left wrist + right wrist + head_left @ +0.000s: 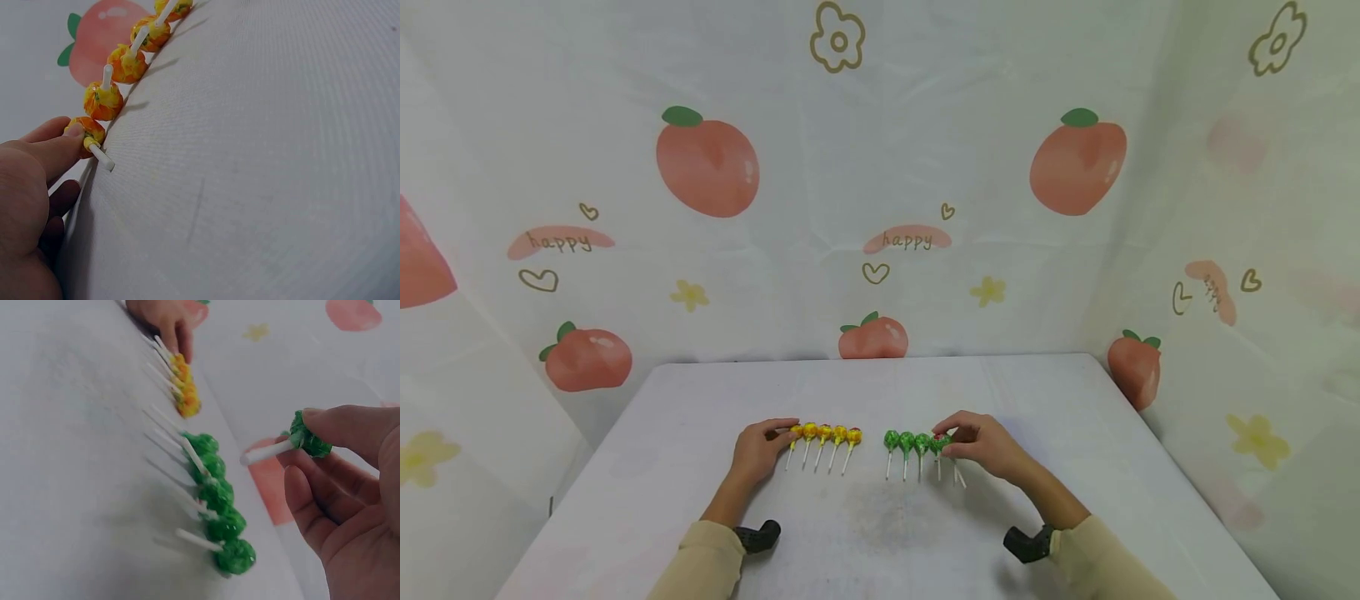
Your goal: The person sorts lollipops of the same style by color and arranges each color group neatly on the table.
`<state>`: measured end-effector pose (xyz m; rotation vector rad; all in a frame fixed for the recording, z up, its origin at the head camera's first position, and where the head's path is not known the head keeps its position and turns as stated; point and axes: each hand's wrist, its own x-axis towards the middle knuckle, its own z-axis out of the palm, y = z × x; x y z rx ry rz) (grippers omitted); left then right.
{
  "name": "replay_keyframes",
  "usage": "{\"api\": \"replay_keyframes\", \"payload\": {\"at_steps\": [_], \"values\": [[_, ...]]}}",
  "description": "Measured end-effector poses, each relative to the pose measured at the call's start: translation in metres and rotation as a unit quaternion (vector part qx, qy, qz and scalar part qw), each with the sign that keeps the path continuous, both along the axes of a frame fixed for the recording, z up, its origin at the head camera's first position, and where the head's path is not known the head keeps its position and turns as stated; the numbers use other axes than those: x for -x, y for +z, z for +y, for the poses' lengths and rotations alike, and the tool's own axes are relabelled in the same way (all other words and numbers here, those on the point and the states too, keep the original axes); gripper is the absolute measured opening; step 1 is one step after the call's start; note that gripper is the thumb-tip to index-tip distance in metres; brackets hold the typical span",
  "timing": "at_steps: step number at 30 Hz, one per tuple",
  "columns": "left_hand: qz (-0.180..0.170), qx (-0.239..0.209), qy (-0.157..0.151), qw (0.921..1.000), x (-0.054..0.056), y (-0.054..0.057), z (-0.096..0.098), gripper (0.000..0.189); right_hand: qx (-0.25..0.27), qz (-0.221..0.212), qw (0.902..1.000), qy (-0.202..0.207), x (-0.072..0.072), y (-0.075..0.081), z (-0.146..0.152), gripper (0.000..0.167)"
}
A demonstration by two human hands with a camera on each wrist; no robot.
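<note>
Several lollipops in yellow-orange wrappers [824, 433] lie in a row on the white table, sticks toward the person. At the row's left end my left hand [758, 450] pinches the outermost yellow lollipop [94, 132] by its wrapped head, between thumb and finger. To the right lies a second row of several green-wrapped lollipops [217, 495], pointing the same way. My right hand [988, 446] holds another green lollipop [309, 439] by the head, raised over the right end of that row, with its white stick [265, 452] sticking out from the fingers.
The white table [880, 542] reaches back to a curtain [895, 158] printed with peaches, flowers and hearts, which also hangs along both sides. A gap separates the two rows. Black wrist mounts [1028, 545] stick out below both hands, close over the table.
</note>
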<state>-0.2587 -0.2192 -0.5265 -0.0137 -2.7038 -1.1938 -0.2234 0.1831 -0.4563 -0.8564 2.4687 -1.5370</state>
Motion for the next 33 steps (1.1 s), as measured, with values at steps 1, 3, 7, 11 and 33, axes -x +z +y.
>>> {"api": "replay_keyframes", "payload": {"at_steps": [1,3,7,11,33], "values": [[0.000,0.001,0.000,1.0000,0.000,0.000,0.000,0.024,0.000,-0.004,0.9999,-0.012,0.002,0.000,0.003,0.027],[-0.001,0.001,0.001,1.0000,0.000,0.000,0.000,0.024,-0.002,-0.008,0.9992,-0.038,0.005,-0.003,0.008,0.028],[0.000,0.001,0.001,1.0000,0.000,-0.001,0.000,0.024,0.005,-0.013,0.9970,-0.076,0.006,-0.001,0.015,0.028],[0.002,0.000,0.002,1.0000,-0.001,0.000,0.001,0.024,0.002,-0.001,0.9938,-0.111,0.012,-0.013,0.025,0.027],[-0.005,-0.006,0.003,1.0000,-0.002,0.003,0.001,0.025,-0.079,-0.011,0.9799,-0.183,0.029,-0.058,0.042,0.020]]}}
